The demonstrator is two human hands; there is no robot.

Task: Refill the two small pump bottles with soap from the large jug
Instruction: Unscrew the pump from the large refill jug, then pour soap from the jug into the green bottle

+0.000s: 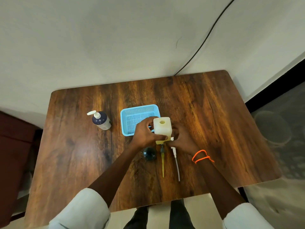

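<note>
Two hands clamp the white jug point(162, 126), left hand point(145, 134) at nine o'clock, right hand point(180, 139) at three.

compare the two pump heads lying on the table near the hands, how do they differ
The left pump head has a dark collar and a yellow-tinted dip tube; the right pump head is white with a clear, pale tube. The left one's top sits under the large jug held by the left hand; the right one's top is by the right hand. Both lie flat on the table, out of their bottles, tubes pointing toward the person.
</note>
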